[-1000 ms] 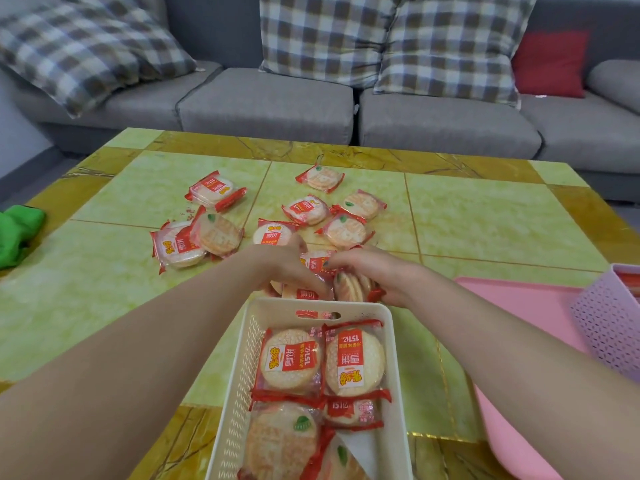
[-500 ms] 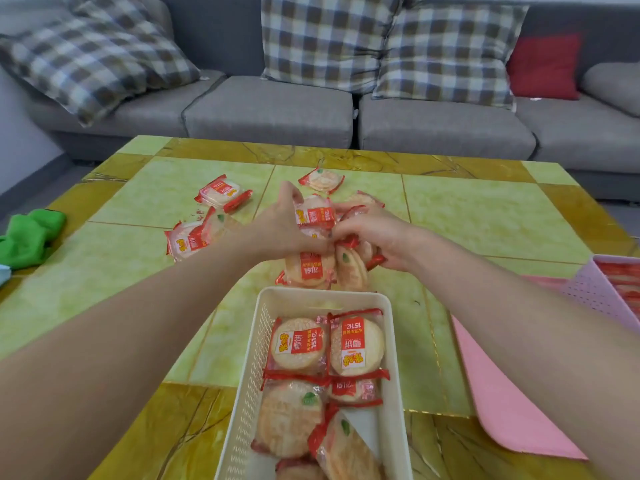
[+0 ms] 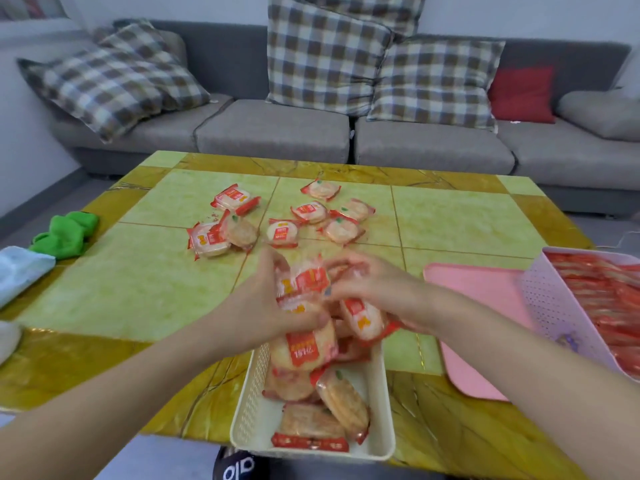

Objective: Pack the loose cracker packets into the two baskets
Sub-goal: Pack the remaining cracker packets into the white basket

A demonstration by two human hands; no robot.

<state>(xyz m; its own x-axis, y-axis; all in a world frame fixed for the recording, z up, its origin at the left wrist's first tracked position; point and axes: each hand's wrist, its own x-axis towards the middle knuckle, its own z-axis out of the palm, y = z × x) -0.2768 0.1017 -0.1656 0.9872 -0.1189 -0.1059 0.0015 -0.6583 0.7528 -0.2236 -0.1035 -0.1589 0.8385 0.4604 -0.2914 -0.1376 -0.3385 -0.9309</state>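
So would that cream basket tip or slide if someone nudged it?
The cream basket probably slides rather than tips: it looks low and wide, on a glossy table. Its near end overhangs the table's edge, so a push towards the person might drop it.

A basket [image 3: 377,445] sits at the table's [image 3: 131,292] near edge with cracker packets [image 3: 341,400] in it; both hands hold a cluster of packets [image 3: 304,289] above its far end. Loose packets [image 3: 282,232] lie toward the table's middle and far edge. A tray [image 3: 485,306] rests at the right edge, carrying a second basket [image 3: 554,306] filled with packets. Cloths [image 3: 65,232] lie at the left edge.
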